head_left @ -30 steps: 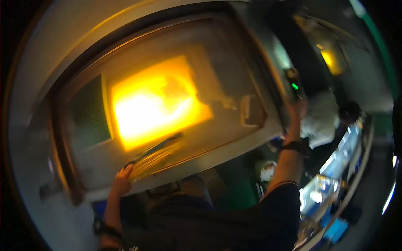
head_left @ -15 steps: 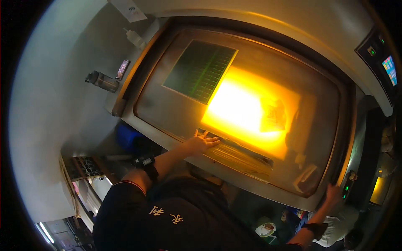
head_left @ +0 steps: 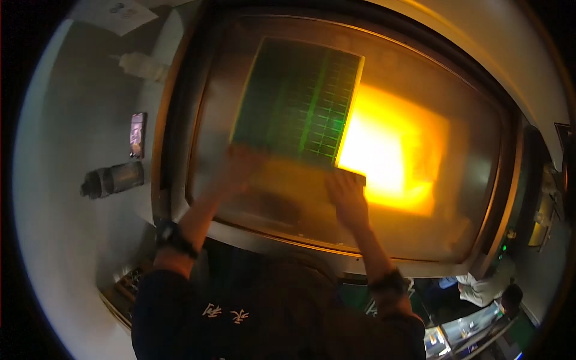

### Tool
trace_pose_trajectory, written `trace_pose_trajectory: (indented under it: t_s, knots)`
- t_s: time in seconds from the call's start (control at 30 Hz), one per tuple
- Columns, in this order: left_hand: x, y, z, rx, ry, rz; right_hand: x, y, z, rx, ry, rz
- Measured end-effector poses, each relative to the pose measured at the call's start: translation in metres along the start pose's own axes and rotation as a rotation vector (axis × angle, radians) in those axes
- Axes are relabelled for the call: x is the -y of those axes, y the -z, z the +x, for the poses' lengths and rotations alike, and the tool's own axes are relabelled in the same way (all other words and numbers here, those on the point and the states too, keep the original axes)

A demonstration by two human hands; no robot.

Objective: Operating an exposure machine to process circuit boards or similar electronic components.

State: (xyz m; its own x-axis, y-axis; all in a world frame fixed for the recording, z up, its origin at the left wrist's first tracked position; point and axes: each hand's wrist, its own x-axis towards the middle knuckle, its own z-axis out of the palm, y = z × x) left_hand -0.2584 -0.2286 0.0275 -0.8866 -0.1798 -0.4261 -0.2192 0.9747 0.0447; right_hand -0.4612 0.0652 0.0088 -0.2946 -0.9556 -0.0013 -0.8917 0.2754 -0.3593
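Head view: left hand point(head_left: 240, 165) and right hand point(head_left: 346, 193) flat on green panel point(head_left: 297, 102)

Looks like a factory workshop: big glass-topped exposure machine point(head_left: 336, 198) glowing amber mid-frame, green gridded circuit panel point(head_left: 297, 102) at upper centre.

panel point(head_left: 297, 102) on glass bed point(head_left: 420, 234), bottle point(head_left: 113, 179) left
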Motion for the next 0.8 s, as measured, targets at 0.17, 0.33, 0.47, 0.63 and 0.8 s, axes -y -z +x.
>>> trace_pose_trajectory:
  t_s: [0.17, 0.33, 0.47, 0.63, 0.8]
  knots:
    - [0.093, 0.044, 0.225, -0.251, 0.065, 0.026, -0.139, 0.001, 0.182, -0.091, -0.212, -0.371]
    - [0.113, 0.095, 0.353, -0.431, 0.02, -0.044, -0.246, 0.035, 0.267, -0.145, -0.201, -0.255]
    - [0.117, 0.124, 0.419, -0.547, -0.046, 0.048, -0.31, 0.069, 0.311, -0.163, -0.144, -0.288]
    - [0.113, 0.122, 0.384, -0.434, -0.05, -0.124, -0.277, 0.062, 0.297, -0.194, -0.13, -0.29]
    - [0.039, 0.082, 0.231, -0.186, 0.004, -0.09, -0.17, 0.05, 0.141, 0.077, -0.018, -0.163]
